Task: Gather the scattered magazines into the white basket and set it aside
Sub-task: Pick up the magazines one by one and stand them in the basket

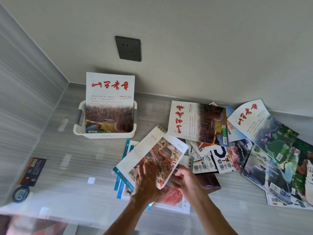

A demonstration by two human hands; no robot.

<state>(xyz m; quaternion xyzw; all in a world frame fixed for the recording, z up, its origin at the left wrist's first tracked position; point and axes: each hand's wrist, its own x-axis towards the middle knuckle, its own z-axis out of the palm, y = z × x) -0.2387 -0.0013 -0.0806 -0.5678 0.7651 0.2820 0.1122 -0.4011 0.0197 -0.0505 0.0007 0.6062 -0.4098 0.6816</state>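
Observation:
A white basket (79, 129) stands near the back wall with one magazine (110, 102) upright in it, red title on white. In front of me both hands hold a magazine with a red painted scene (155, 153), tilted up off the pile. My left hand (145, 180) lies flat on its cover. My right hand (184, 178) grips its right edge. Under it lie blue-edged magazines (124, 184) and a pink-covered one (171, 195). Several more magazines (198, 122) are scattered to the right, overlapping.
The grey striped tabletop (76, 167) meets a beige wall with a dark socket (128, 48). A dark card (33, 172) and a round blue badge (21, 195) lie at the left. A grey side panel closes off the left.

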